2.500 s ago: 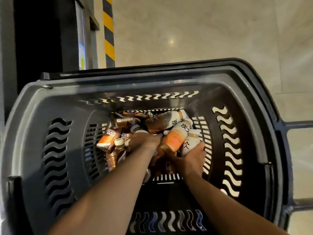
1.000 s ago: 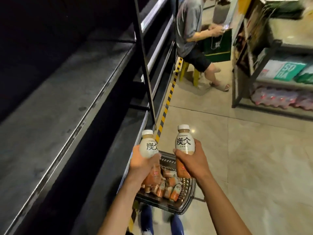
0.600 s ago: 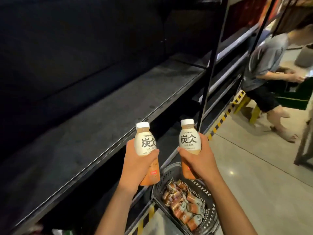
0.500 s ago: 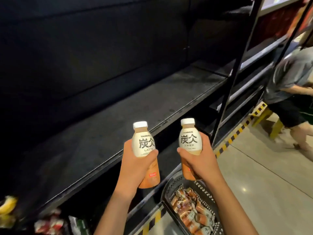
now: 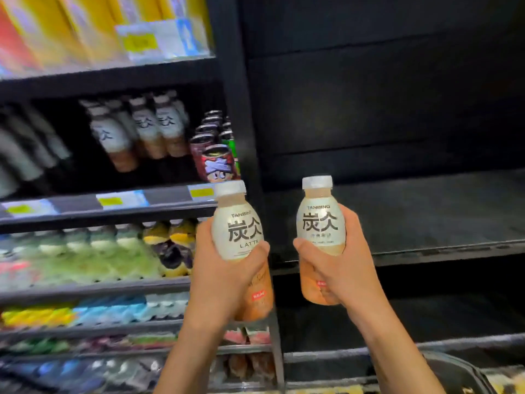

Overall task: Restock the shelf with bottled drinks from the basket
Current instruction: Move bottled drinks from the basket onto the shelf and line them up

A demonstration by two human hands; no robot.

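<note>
I hold two upright coffee bottles with white caps, white labels and orange lower halves. My left hand (image 5: 220, 277) grips the latte bottle (image 5: 238, 231). My right hand (image 5: 339, 265) grips the second bottle (image 5: 321, 223). Both are raised in front of a black shelf post (image 5: 241, 123). Several matching bottles (image 5: 147, 129) stand on the stocked shelf (image 5: 113, 206) up and to the left. A bare dark shelf (image 5: 426, 220) lies behind my right hand. The dark basket rim (image 5: 457, 368) shows at the lower right.
Dark cans (image 5: 216, 155) stand at the right end of the stocked shelf, next to the post. Shelves below hold green, yellow and blue drinks (image 5: 93, 257), blurred. Yellow packs (image 5: 85, 27) fill the top shelf. Price tags (image 5: 122, 199) line the shelf edges.
I lifted two bottles out of the basket and raised them. My view swung left from the floor and bare shelf to the stocked shelving; the seated person is out of view.
</note>
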